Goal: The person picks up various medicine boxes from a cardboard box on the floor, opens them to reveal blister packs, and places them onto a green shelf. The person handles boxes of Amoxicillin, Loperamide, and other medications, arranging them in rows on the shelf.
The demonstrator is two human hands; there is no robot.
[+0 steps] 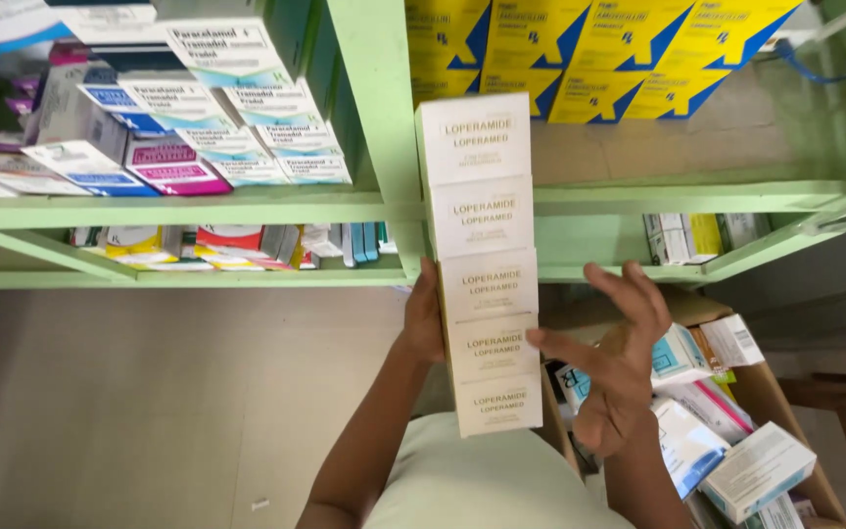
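I hold a tall stack of several cream-white medicine boxes [483,260] upright in front of me. My left hand [424,318] grips the stack from its left side, fingers hidden behind it. My right hand [619,362] hovers just right of the stack's lower boxes, palm open and fingers spread, one fingertip close to or touching a box edge. The top of the stack reaches up to the pale green shelf unit [364,206].
Green shelves hold white-and-teal medicine boxes [247,137] at upper left, yellow-and-blue boxes [589,49] at upper right, and flat packs [227,245] lower down. A cardboard carton [780,411] with mixed medicine boxes sits at lower right. A grey floor [149,392] lies left.
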